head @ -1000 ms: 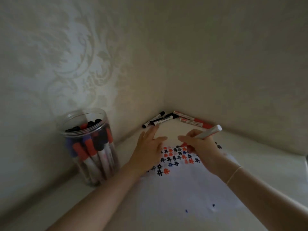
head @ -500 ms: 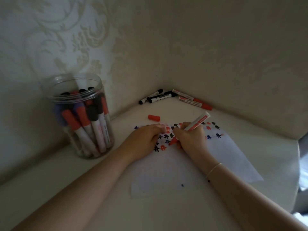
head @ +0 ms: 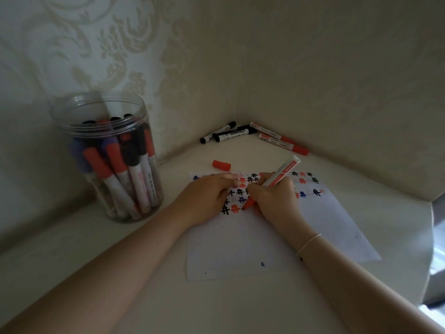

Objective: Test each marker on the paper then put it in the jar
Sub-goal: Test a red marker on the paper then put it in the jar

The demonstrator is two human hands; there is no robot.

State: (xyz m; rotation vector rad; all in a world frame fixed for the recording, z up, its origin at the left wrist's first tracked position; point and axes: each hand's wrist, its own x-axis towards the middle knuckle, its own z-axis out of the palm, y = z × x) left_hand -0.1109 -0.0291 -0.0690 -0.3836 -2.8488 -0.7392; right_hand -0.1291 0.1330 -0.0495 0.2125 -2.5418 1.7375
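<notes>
My right hand [head: 274,201] grips an uncapped red marker [head: 280,175], its red tip down on the white paper [head: 240,247] beside rows of black, red and blue hash marks. My left hand [head: 204,196] lies flat on the paper's upper left part, fingers pressing the sheet. The marker's red cap [head: 221,164] lies on the table just beyond the paper. A clear plastic jar [head: 108,155] at the left stands upright and holds several red, black and purple markers.
In the back corner lie black markers [head: 225,134] and red markers [head: 280,141] against the walls. Wallpapered walls close the table at left and back. The table's right edge [head: 431,237] drops off at the far right.
The view has tilted down and come closer. My right hand has brought the marker tip lower onto the paper beside the marks; my left hand stays pressing the sheet.
</notes>
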